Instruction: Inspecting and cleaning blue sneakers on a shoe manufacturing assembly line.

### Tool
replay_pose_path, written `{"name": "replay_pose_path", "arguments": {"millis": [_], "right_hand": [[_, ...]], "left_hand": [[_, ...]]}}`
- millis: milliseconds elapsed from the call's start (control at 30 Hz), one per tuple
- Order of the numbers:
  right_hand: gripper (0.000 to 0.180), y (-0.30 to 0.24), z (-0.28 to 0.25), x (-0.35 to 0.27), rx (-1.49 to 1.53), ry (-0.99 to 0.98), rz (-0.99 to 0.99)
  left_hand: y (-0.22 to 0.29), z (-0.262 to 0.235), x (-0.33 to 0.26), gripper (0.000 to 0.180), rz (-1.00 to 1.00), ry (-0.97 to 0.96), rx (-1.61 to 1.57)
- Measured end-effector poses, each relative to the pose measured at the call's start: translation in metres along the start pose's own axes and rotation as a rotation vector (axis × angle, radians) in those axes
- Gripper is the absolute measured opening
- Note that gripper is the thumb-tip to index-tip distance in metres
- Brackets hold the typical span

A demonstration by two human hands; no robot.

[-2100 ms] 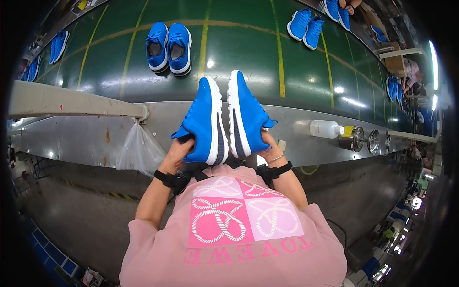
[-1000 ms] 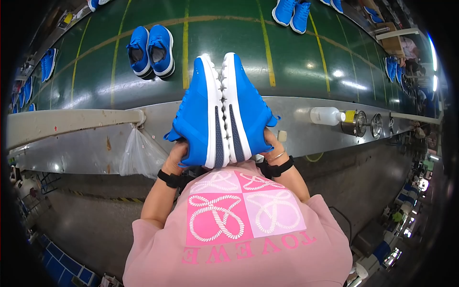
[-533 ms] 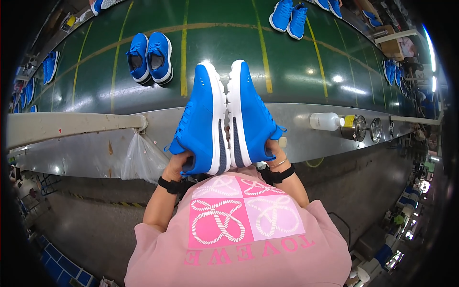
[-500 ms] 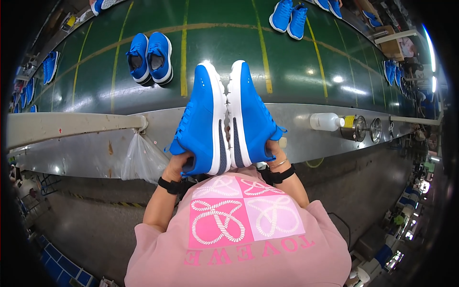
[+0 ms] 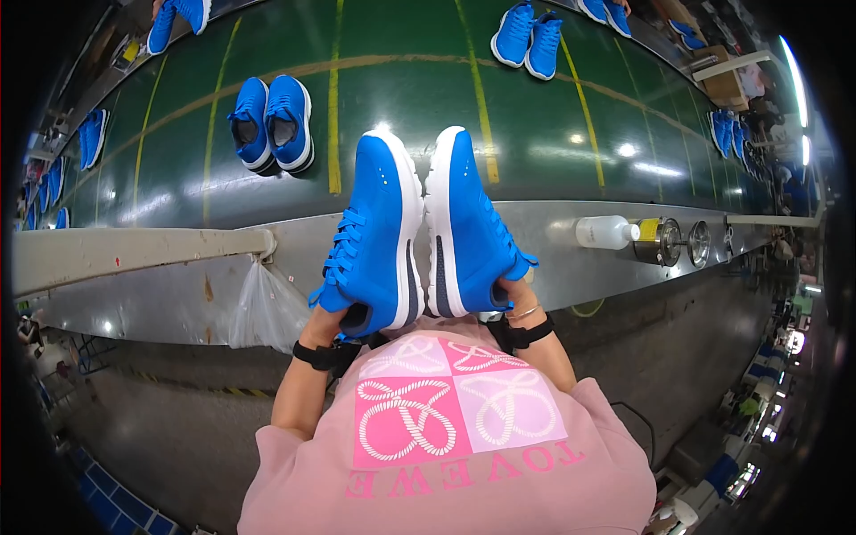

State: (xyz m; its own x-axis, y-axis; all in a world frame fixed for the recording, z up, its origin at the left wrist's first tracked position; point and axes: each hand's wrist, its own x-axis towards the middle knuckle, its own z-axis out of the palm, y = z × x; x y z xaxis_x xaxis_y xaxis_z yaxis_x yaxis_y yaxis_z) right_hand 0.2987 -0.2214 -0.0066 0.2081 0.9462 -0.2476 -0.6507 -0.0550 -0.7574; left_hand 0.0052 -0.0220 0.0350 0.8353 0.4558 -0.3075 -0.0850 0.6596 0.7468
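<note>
Quickly: both hands gripped a pair of bright blue mesh sneakers with white soles, held sole to sole, toes pointing away from the body. Left hand [image 5: 323, 323] was closed round the heel of the left blue sneaker [image 5: 374, 236], whose blue laces faced outward on the left side. Right hand [image 5: 515, 299] was closed round the heel of the right blue sneaker [image 5: 470, 227]; its fingers were mostly hidden behind the shoe. White soles touched or nearly touched along their length, a dark navy panel showing on each near the heel. Black wrist straps sat on both wrists just below the grip.

Beyond the toes ran a green conveyor belt with yellow lines [image 5: 401, 107]. Up and left of the grip, another blue sneaker pair [image 5: 272, 125] stood on it, well apart. Further up and right, a second blue pair [image 5: 528, 37] lay well apart. Belt between those pairs lay bare. Under the held shoes ran a grey metal ledge [image 5: 294, 245]. Right of the grip on that ledge lay a white plastic bottle [image 5: 604, 233], near but not touching. Lower left of the grip hung a clear plastic bag [image 5: 260, 312].
</note>
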Motion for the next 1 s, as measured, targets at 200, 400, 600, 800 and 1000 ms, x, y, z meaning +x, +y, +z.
{"name": "replay_pose_path", "arguments": {"millis": [200, 400, 600, 800, 1000], "right_hand": [[0.042, -0.028, 0.022, -0.003, -0.08, 0.087, 0.084], [0.043, -0.034, 0.029, -0.003, -0.109, 0.138, 0.108], [0.039, -0.003, 0.013, 0.012, -0.051, 0.338, 0.322], [0.038, 0.033, 0.032, 0.047, 0.041, 0.33, 0.578], [0.036, 0.025, 0.053, 0.04, -0.408, 0.263, 0.6]], "left_hand": [[-0.001, -0.008, 0.002, 0.066, 0.004, 0.033, 0.028], [-0.004, -0.013, 0.005, 0.071, 0.07, 0.077, 0.184], [-0.014, -0.03, 0.012, 0.056, -0.039, 0.154, 0.147], [-0.055, -0.048, 0.036, 0.041, -0.388, 0.392, -0.207], [-0.066, -0.082, 0.016, 0.042, -0.412, 0.484, 0.305]]}}
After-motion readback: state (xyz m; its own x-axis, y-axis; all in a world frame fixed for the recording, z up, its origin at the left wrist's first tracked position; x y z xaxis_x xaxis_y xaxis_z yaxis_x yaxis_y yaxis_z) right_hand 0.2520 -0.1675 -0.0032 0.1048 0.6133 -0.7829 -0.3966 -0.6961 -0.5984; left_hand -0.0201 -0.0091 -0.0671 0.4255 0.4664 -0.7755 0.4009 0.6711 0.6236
